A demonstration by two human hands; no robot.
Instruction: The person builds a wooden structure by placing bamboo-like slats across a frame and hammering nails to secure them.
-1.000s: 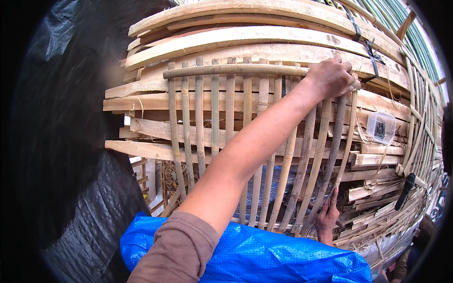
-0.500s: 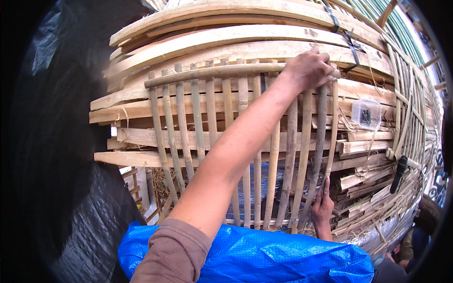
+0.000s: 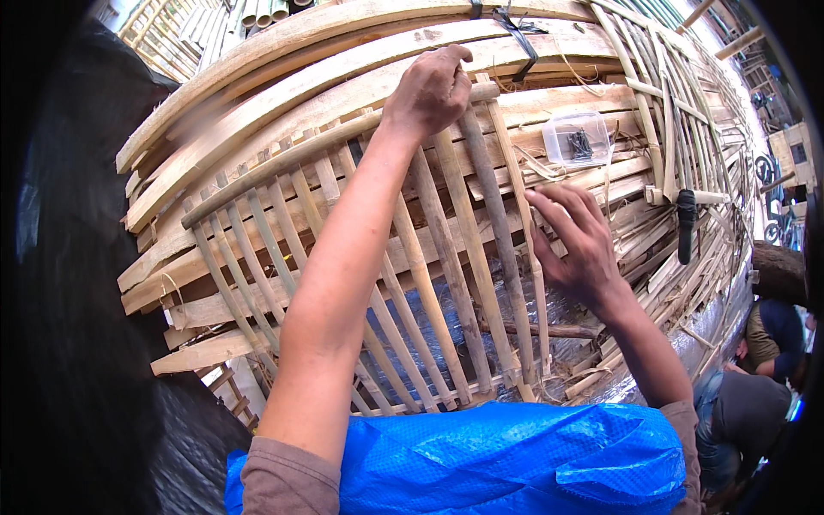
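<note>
A crinkly blue sheet (image 3: 506,459) is closest, low down, with 2 brown sleeves (image 3: 287,481) beside it. Past it is a rack of thin bamboo sticks (image 3: 479,257), lying slanted over the wood. The 2 hands are apart. The right hand (image 3: 584,240) is loose, its fingers bent and spread, by the rack's right edge stick; I can't tell if it touches. The left hand (image 3: 432,90) is curled tight on the rack's round top bar (image 3: 266,177), near its right end. Under the rack are long, pale planks (image 3: 300,96). On the right, 1 clear box (image 3: 556,142) has little dark things inside, and 1 black handle (image 3: 686,227) is near it. People (image 3: 747,421) are farther off, low on the right.
</note>
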